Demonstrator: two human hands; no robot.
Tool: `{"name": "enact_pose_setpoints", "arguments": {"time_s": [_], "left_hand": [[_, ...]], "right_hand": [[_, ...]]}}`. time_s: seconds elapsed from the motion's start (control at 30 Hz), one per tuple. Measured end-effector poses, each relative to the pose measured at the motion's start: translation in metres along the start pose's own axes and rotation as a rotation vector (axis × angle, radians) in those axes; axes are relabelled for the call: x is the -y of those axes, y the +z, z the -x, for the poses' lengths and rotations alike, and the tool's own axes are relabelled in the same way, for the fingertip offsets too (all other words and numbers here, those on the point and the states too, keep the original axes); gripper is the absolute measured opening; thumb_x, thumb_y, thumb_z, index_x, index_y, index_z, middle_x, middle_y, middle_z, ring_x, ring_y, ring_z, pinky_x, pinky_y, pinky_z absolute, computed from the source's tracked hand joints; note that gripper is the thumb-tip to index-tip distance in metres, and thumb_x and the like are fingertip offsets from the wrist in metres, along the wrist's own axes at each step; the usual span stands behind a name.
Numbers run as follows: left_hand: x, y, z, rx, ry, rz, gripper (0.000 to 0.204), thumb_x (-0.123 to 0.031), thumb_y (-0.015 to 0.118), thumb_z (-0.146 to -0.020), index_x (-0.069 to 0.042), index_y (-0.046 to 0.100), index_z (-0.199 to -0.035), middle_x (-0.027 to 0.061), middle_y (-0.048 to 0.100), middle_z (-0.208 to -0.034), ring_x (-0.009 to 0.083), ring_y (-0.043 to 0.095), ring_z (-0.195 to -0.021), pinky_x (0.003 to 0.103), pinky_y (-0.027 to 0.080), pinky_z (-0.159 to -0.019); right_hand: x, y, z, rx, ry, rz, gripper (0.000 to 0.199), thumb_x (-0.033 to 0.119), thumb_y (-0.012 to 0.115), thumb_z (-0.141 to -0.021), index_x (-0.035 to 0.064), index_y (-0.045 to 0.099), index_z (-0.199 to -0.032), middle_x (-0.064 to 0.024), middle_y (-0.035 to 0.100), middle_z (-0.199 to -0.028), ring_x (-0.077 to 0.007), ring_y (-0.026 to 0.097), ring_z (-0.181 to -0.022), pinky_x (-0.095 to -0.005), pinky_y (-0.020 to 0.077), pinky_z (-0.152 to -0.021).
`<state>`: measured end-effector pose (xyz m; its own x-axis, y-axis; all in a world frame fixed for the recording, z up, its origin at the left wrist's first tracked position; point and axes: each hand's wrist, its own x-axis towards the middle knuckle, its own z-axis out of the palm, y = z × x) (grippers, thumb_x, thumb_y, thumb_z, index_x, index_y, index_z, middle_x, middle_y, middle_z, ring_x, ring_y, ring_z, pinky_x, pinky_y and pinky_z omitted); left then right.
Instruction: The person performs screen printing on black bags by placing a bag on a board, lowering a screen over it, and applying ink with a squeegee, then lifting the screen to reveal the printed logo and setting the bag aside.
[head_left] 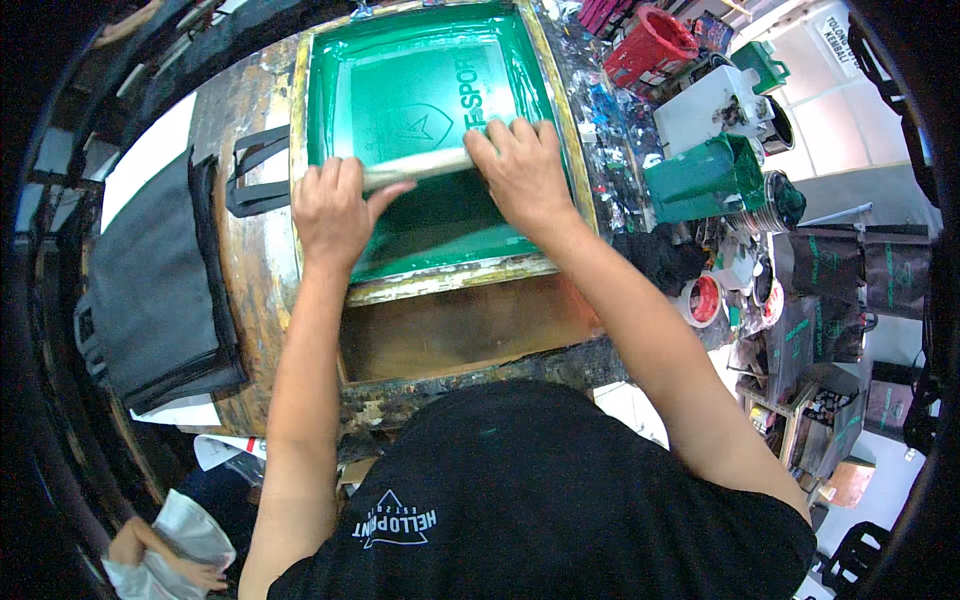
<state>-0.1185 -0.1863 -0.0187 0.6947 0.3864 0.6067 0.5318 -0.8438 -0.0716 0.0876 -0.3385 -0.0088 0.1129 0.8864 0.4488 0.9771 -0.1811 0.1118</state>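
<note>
Both my hands grip a pale-handled squeegee [432,166] that lies across a screen-printing frame [450,282]. My left hand [333,212] is closed around its left end, the thumb along the near side. At its right end my right hand [522,178] is closed with knuckles up. Green ink coats the mesh and the frame's inner edges. A shield outline and lettering [428,122] show in the mesh beyond the squeegee. Black bag handles [262,195] stick out from under the frame's left side; whatever else lies beneath is hidden.
A stack of black fabric bags [160,285] lies on the bench at left. Along the right stand a red bucket [652,45], a green container [705,178] and a tub with red inside [703,300]. Printed dark bags [828,262] are farther right. Another person's hands [170,555] show at lower left.
</note>
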Motion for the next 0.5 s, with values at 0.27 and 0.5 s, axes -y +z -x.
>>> {"name": "enact_pose_setpoints", "arguments": {"time_s": [0.27,0.5], "left_hand": [[-0.032,-0.059,0.054,0.058,-0.031,0.097,0.061,-0.067,0.077,-0.077,-0.010,0.055,-0.077,0.0089,0.053,-0.076,0.0301,0.055,-0.071,0.044,0.046,-0.063],[-0.029,-0.070,0.079,0.078,-0.060,0.290,0.090,-0.061,0.087,-0.072,-0.004,0.061,-0.136,0.0183,0.061,-0.131,0.0397,0.055,-0.123,0.051,0.043,-0.105]], "right_hand": [[0.034,-0.056,0.060,0.122,-0.007,-0.003,0.026,0.014,0.062,-0.088,0.0182,0.064,-0.113,-0.0029,0.059,-0.092,-0.0228,0.058,-0.091,-0.0420,0.0396,-0.078],[0.041,-0.061,0.079,0.082,0.004,-0.072,0.040,0.013,0.060,-0.091,0.0188,0.063,-0.130,-0.0065,0.061,-0.106,-0.0254,0.057,-0.099,-0.0464,0.0394,-0.088]]}}
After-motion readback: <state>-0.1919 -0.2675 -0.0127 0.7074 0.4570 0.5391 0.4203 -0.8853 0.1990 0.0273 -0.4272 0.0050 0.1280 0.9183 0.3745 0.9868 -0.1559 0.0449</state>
